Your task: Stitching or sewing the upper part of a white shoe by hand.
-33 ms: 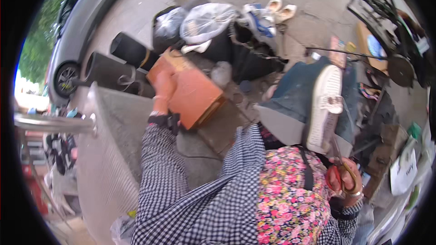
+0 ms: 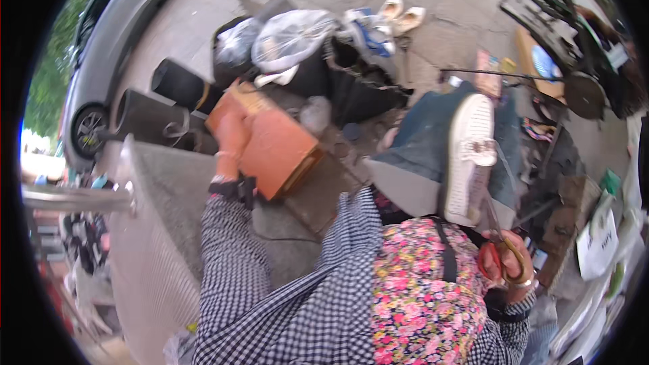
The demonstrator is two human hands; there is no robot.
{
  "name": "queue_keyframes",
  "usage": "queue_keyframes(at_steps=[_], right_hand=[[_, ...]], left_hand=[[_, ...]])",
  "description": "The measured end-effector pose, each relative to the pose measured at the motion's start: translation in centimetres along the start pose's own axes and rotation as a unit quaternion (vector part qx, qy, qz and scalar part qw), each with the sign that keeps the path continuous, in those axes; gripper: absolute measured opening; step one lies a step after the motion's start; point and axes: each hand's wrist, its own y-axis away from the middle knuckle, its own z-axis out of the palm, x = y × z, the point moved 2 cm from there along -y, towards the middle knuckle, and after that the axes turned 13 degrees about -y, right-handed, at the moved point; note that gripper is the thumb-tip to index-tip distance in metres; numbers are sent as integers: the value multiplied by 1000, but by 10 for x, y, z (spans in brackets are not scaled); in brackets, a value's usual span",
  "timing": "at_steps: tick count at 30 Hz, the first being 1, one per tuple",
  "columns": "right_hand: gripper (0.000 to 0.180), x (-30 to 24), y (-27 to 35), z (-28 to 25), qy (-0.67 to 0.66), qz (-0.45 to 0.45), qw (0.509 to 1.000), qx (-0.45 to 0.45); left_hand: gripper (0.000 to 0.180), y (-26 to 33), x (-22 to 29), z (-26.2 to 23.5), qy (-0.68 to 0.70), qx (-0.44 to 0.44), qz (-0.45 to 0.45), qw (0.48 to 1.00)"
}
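Observation:
At the left, my left hand [image 2: 232, 136] grips the near-left edge of an orange-brown box [image 2: 276, 145], its fingertips partly hidden. The box lies tilted on a flat brown board [image 2: 324, 192]. In my right hand [image 2: 510, 263], low at the right, is a pair of scissors [image 2: 492, 217] with red on the handles, blades pointing up and away. Just beyond the blades, a white shoe [image 2: 468, 162] with a patterned sole and a bow lies over the blue-grey cloth [image 2: 426, 135] across my knees. A thin thread hangs beside the shoe.
Dark rolls of sheet material [image 2: 152, 118] lie at the left beside a grey ridged panel [image 2: 152, 230]. Ahead are a bag with clear plastic [image 2: 294, 37] and pale shoes [image 2: 407, 19]. A black metal machine [image 2: 547, 20] stands far right. A silver car [image 2: 111, 40] is parked far left.
The whole view has shifted slightly, so things sit a little farther left. Both hands keep their hold, the left on the box, the right on the scissors.

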Motion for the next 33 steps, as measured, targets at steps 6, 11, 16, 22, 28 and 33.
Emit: queue_keyframes(at_steps=[6,11,16,22,28,33], right_hand=[[72,11,1,-8,-8,-82,995,58],[74,33,10,-29,-49,-117,989,80],[68,52,5,-38,-117,-155,978,79],[65,57,7,-42,-157,-191,965,90],[66,64,1,-46,-182,-184,964,58],[63,64,13,-42,-175,-192,962,83]], left_hand=[[33,-6,106,-107,408,-43,145,900],[36,25,198,-246,493,59,547,674],[36,65,151,-251,510,67,518,684],[35,43,206,-241,553,80,486,673],[34,13,231,-243,566,116,462,672],[34,16,225,-253,577,161,474,645]])
